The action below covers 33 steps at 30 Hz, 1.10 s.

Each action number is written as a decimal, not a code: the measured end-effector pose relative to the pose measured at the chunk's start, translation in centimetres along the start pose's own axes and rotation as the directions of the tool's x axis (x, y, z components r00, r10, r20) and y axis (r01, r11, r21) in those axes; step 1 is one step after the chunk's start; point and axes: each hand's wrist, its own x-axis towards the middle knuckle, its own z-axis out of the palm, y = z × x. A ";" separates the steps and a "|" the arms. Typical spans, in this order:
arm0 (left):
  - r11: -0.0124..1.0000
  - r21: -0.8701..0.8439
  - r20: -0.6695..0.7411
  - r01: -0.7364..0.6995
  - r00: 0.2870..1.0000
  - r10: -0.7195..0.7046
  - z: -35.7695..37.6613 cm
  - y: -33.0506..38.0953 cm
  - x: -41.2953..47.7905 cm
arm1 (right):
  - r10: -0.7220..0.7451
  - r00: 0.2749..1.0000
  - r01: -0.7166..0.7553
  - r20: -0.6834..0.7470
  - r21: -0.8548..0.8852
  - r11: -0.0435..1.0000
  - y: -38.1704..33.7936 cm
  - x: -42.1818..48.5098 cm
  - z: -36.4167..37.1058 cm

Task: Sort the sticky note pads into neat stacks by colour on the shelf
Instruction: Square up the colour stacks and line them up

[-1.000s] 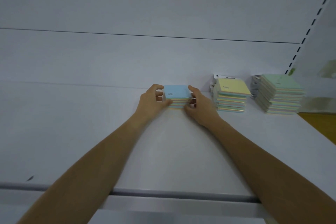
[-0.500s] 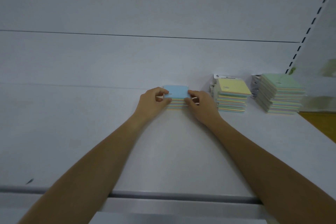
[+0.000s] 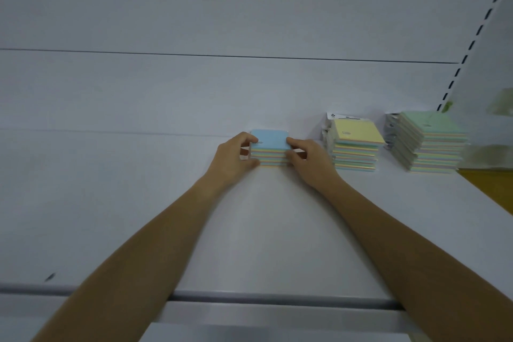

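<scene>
Both hands clasp the blue-topped stack.
Left hand and right hand press the blue-topped stack on the shelf, left of the yellow-topped stack.

Three pad stacks in a row along back of shelf, left stack between left hand and right hand, middle stack just right of it, right stack nearest shelf end
</scene>
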 end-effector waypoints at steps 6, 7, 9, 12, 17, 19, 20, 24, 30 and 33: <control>0.995 -0.082 -0.042 0.057 0.997 -0.060 0.0 0.0 0.2 | 0.016 1.000 -0.016 0.003 0.039 0.999 -0.3 -0.1 -0.1; 0.994 -0.088 -0.045 0.061 0.997 -0.065 0.1 0.0 0.2 | 0.027 1.000 -0.027 0.011 0.042 0.999 -0.2 0.0 0.0; 0.992 -0.103 -0.047 0.069 0.996 -0.075 0.2 0.0 0.3 | 0.053 0.998 -0.055 0.020 0.074 0.996 0.0 0.2 0.1; 0.989 -0.128 -0.041 0.078 0.996 -0.084 0.1 -0.1 0.4 | 0.090 0.996 -0.093 0.026 0.147 0.985 0.3 0.4 0.0; 0.986 -0.143 -0.020 0.085 0.996 -0.088 0.0 -0.1 0.4 | 0.120 0.992 -0.125 0.038 0.229 0.965 0.7 0.7 0.0; 0.988 -0.132 -0.011 0.082 0.996 -0.084 0.0 0.0 0.2 | 0.120 0.992 -0.128 0.048 0.230 0.965 0.6 0.6 -0.1; 0.990 -0.122 -0.011 0.075 0.997 -0.077 0.0 0.0 0.2 | 0.106 0.993 -0.116 0.057 0.211 0.971 0.5 0.5 -0.1; 0.993 -0.096 -0.039 0.065 0.997 -0.069 0.0 0.1 0.0 | -0.011 0.996 0.012 0.091 -0.004 1.000 0.3 0.0 0.1; 0.993 -0.091 -0.026 0.077 0.996 -0.079 0.0 0.3 0.0 | -0.068 0.994 0.080 0.089 -0.132 0.988 0.2 -0.1 0.4; 0.994 -0.066 -0.023 0.091 0.995 -0.092 -0.4 0.7 0.0 | -0.112 0.994 0.108 -0.018 -0.147 0.983 -0.2 -0.5 0.5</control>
